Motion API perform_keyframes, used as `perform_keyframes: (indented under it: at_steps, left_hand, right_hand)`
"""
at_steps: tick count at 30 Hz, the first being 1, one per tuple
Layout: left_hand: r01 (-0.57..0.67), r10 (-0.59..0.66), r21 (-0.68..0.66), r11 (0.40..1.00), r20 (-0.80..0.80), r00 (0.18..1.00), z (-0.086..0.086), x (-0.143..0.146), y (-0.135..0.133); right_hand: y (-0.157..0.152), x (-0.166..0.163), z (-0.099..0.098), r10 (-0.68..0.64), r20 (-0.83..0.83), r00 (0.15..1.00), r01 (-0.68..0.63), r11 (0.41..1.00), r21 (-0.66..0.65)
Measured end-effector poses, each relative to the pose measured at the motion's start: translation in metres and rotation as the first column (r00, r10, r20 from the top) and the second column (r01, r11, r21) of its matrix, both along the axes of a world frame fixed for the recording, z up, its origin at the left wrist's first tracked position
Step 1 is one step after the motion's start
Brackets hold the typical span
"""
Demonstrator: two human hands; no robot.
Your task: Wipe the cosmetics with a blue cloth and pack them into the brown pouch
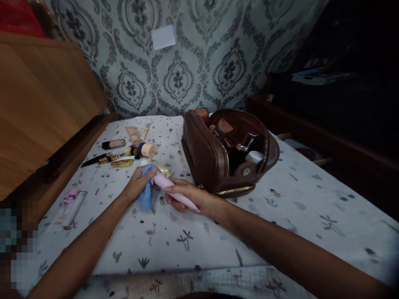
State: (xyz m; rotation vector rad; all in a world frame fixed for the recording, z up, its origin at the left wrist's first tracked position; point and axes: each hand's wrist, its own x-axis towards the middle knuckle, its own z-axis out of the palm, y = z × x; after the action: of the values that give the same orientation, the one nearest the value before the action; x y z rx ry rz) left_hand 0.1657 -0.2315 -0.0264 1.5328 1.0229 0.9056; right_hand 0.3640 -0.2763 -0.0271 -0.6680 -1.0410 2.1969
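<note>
My right hand (187, 197) is closed around a pale pink squeeze tube (177, 192), its flat end pointing toward me on the right. Bunched in my left hand (137, 182) is a blue cloth (146, 195), pressed against the tube's other end. The fingers of the left hand are partly hidden by the cloth. Just beyond the hands lies a shiny gold-coloured item (166, 170), too covered to make out. To the right stands a brown toiletry bag (202, 153), unzipped, with a silver-capped bottle (247, 142) and other containers inside.
Several cosmetics lie at the back left, among them a foundation bottle (114, 144), a beige tube (133, 135) and a gold lipstick tube (121, 163). A pink-and-white package (70, 209) rests at the left edge. A wooden panel (46, 91) rises on the left; a patterned wall (177, 79) stands behind.
</note>
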Motion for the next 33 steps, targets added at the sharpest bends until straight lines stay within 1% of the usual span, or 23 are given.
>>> perform_keyframes:
  at_steps: [4, 8, 12, 15, 22, 26, 28, 29, 31, 32, 33]
  left_hand:
    - [0.04, -0.039, -0.017, 0.999, 0.058, 0.998, 0.005, -0.001, -0.003]
    - [0.067, -0.064, -0.023, 0.997, 0.106, 0.992, 0.01, -0.001, -0.004]
    - [0.01, -0.007, -0.042, 0.999, 0.072, 0.997, 0.007, 0.001, -0.002]
    - [-0.023, 0.023, -0.01, 1.0, 0.031, 0.999, 0.006, 0.001, 0.0]
    - [0.016, -0.018, 0.036, 0.999, 0.054, 0.998, 0.012, -0.002, -0.002]
    - [0.003, -0.004, 0.022, 1.0, 0.047, 0.999, 0.009, 0.001, -0.002]
    - [-0.045, 0.044, 0.032, 0.998, 0.027, 0.999, 0.008, 0.003, -0.004]
    - [-0.082, 0.082, 0.069, 0.994, 0.014, 0.997, 0.008, 0.004, -0.005]
    - [-0.148, 0.156, 0.228, 0.962, -0.015, 0.988, 0.01, 0.006, -0.01]
    - [-0.145, 0.166, 0.326, 0.934, -0.039, 0.985, 0.013, 0.007, -0.012]
    - [-0.104, 0.151, 0.411, 0.906, -0.082, 0.985, 0.016, 0.008, -0.015]
  right_hand:
    - [0.002, 0.001, -0.002, -0.053, 0.0, 0.999, 0.053, 0.997, -0.055]
    - [0.003, 0.002, -0.004, -0.028, -0.016, 0.999, 0.027, 0.998, -0.058]
    - [0.002, 0.0, -0.004, -0.048, -0.067, 0.997, 0.043, 0.997, -0.07]
    - [0.0, -0.001, -0.005, -0.043, -0.088, 0.995, 0.036, 0.996, -0.077]
    - [0.0, 0.004, -0.004, 0.028, -0.227, 0.973, -0.062, 0.988, -0.144]
    - [-0.002, 0.003, -0.004, 0.003, -0.241, 0.97, -0.058, 0.973, -0.222]
    - [-0.002, 0.001, -0.004, -0.039, -0.237, 0.971, -0.03, 0.96, -0.28]
    - [-0.002, 0.001, -0.004, -0.058, -0.235, 0.97, -0.017, 0.952, -0.305]
    - [-0.003, 0.0, -0.005, -0.081, -0.229, 0.97, 0.0, 0.943, -0.334]
    - [-0.003, 0.0, -0.006, -0.079, -0.226, 0.971, -0.001, 0.942, -0.335]
    - [-0.004, 0.0, -0.007, -0.061, -0.221, 0.973, -0.015, 0.946, -0.324]
